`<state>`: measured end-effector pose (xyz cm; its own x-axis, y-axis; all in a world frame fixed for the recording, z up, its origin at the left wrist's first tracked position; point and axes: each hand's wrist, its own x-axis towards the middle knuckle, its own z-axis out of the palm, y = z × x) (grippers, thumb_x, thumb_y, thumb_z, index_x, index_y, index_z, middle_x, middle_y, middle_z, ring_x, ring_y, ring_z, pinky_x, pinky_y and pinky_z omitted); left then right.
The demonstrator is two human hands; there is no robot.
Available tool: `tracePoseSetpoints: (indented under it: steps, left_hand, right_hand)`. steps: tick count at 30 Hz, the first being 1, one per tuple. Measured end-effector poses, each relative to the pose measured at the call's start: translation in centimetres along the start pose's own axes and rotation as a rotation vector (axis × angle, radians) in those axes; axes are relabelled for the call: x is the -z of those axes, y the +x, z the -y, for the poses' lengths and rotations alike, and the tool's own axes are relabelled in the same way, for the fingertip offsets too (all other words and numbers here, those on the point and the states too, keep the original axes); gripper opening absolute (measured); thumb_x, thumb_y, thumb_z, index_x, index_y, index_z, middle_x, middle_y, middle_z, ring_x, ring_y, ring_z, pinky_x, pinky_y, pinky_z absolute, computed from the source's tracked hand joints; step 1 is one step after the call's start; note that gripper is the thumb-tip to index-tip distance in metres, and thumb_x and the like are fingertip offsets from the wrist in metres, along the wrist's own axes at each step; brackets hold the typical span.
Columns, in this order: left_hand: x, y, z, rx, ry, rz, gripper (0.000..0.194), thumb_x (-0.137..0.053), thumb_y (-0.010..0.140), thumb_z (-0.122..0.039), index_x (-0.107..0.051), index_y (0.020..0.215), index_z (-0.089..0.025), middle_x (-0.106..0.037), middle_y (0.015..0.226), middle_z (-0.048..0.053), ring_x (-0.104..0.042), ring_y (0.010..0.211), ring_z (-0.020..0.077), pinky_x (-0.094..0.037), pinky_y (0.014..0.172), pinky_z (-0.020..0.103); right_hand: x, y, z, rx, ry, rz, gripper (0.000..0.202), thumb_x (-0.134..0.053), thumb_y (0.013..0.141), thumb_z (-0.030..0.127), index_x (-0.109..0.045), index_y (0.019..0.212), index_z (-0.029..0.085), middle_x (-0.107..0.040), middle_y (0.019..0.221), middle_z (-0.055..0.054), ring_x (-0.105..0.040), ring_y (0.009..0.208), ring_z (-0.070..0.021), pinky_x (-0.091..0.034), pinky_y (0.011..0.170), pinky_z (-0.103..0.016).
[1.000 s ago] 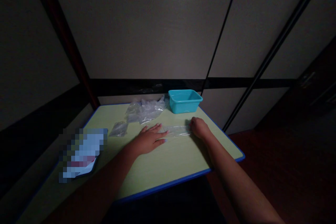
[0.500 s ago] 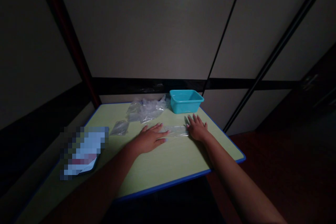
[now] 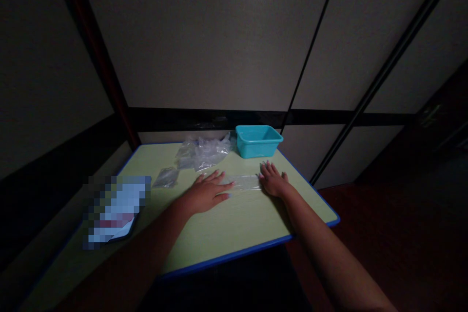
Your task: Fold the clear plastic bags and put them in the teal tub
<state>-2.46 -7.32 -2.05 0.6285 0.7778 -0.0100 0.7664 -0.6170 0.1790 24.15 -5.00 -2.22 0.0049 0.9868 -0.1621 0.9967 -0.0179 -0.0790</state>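
One clear plastic bag (image 3: 245, 183), laid flat on a yellow-green, blue-edged desk (image 3: 226, 231), between two bare hands, both palm down with fingers spread wide: left hand (image 3: 206, 195) over its left end, right hand (image 3: 273, 183) at its right end. Also on the desk: one turquoise tub (image 3: 258, 148), far side; one heap of clear bags (image 3: 207, 152), left of the tub; one small folded packet (image 3: 166, 178), left of the left hand.

Dim throughout, a faint glow high on the panel (image 3: 256, 24), probably from overhead; side edges much darker
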Motion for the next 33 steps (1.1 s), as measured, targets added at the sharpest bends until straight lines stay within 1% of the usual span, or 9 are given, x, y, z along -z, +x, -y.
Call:
tracePoseSetpoints:
  steps: [4, 10, 13, 17, 21, 23, 25, 30, 33]
  left_hand:
    - [-0.2, 0.1, 0.1, -0.006, 0.009, -0.014, 0.044, -0.031, 0.092, -0.054, -0.032, 0.135, -0.046, -0.021, 0.149, 0.002, -0.011, 0.138, 0.0264, -0.017, 0.102, 0.057]
    - [-0.1, 0.1, 0.2, 0.004, 0.015, -0.033, 0.044, -0.033, 0.091, -0.053, -0.034, 0.134, -0.045, -0.021, 0.149, 0.001, -0.007, 0.138, 0.0284, -0.013, 0.104, 0.056]
    - [0.3, 0.1, -0.2, 0.003, 0.033, -0.068, 0.048, -0.031, 0.092, -0.052, -0.027, 0.139, -0.041, -0.018, 0.150, 0.003, -0.008, 0.139, 0.0256, -0.013, 0.105, 0.056]
    - [1.2, 0.4, -2.5, 0.016, 0.110, -0.133, 0.058, -0.027, 0.093, -0.051, -0.016, 0.145, -0.027, -0.010, 0.152, 0.007, -0.004, 0.139, 0.0213, -0.010, 0.108, 0.052]
    - [1.5, 1.7, -6.2, -0.093, 0.183, -0.037, 0.068, -0.020, 0.090, -0.059, -0.025, 0.143, -0.016, -0.006, 0.152, 0.010, 0.004, 0.139, 0.0215, -0.008, 0.110, 0.049]
    - [1.4, 2.8, -7.9, -0.115, 0.190, -0.015, 0.074, -0.020, 0.088, -0.063, -0.025, 0.142, -0.014, -0.004, 0.152, 0.011, 0.008, 0.139, 0.0234, -0.007, 0.110, 0.050]
    - [0.9, 4.1, -9.3, -0.079, 0.176, -0.030, 0.077, -0.017, 0.088, -0.064, -0.022, 0.143, -0.011, -0.006, 0.152, 0.013, 0.008, 0.138, 0.0239, -0.006, 0.110, 0.050]
    - [-0.9, 6.9, -10.8, 0.091, 0.076, -0.078, 0.080, -0.003, 0.088, -0.061, -0.024, 0.142, -0.006, -0.010, 0.151, 0.015, 0.003, 0.139, 0.0247, -0.010, 0.109, 0.052]
    - [-1.9, 7.5, -10.8, 0.085, 0.069, -0.094, 0.080, -0.002, 0.088, -0.061, -0.023, 0.142, -0.006, -0.013, 0.150, 0.015, 0.001, 0.139, 0.0247, -0.009, 0.108, 0.054]
  right_hand:
    - [-0.2, 0.3, -0.1, -0.045, -0.012, -0.023, 0.059, -0.006, 0.093, 0.041, -0.003, 0.146, 0.016, 0.007, 0.152, -0.005, 0.005, 0.139, -0.0210, -0.011, 0.104, -0.059]
    - [-0.4, 0.3, 0.0, -0.066, -0.047, -0.046, 0.060, -0.010, 0.092, 0.039, 0.000, 0.146, 0.015, 0.007, 0.152, -0.005, 0.003, 0.139, -0.0204, -0.010, 0.104, -0.059]
    - [-0.2, 0.1, 0.2, -0.065, -0.025, -0.040, 0.060, -0.011, 0.092, 0.039, 0.000, 0.146, 0.014, 0.006, 0.152, -0.006, 0.002, 0.139, -0.0204, -0.011, 0.105, -0.058]
    - [-0.3, 0.2, 0.3, -0.057, 0.003, -0.048, 0.059, -0.012, 0.093, 0.040, -0.003, 0.146, 0.015, 0.005, 0.152, -0.005, 0.002, 0.139, -0.0206, -0.010, 0.104, -0.059]
    - [-0.6, 0.5, 0.3, -0.059, 0.038, -0.046, 0.060, -0.013, 0.092, 0.041, -0.002, 0.146, 0.016, 0.005, 0.152, -0.006, 0.002, 0.139, -0.0212, -0.008, 0.105, -0.058]
    - [-0.6, 0.6, 0.3, -0.054, 0.035, -0.032, 0.060, -0.013, 0.092, 0.041, -0.001, 0.146, 0.017, 0.005, 0.153, -0.005, 0.003, 0.139, -0.0219, -0.007, 0.105, -0.058]
    - [-0.6, 0.6, 0.3, -0.052, 0.021, -0.022, 0.060, -0.013, 0.092, 0.040, 0.000, 0.146, 0.018, 0.005, 0.153, -0.005, 0.003, 0.139, -0.0219, -0.007, 0.105, -0.058]
    - [-0.7, 0.8, 0.3, -0.057, -0.009, -0.039, 0.060, -0.014, 0.092, 0.041, -0.001, 0.146, 0.017, 0.003, 0.153, -0.004, 0.000, 0.139, -0.0191, -0.011, 0.105, -0.057]
    - [-0.7, 0.9, 0.3, -0.061, -0.004, -0.027, 0.060, -0.014, 0.092, 0.041, -0.001, 0.146, 0.018, 0.004, 0.153, -0.003, 0.000, 0.139, -0.0186, -0.010, 0.105, -0.057]
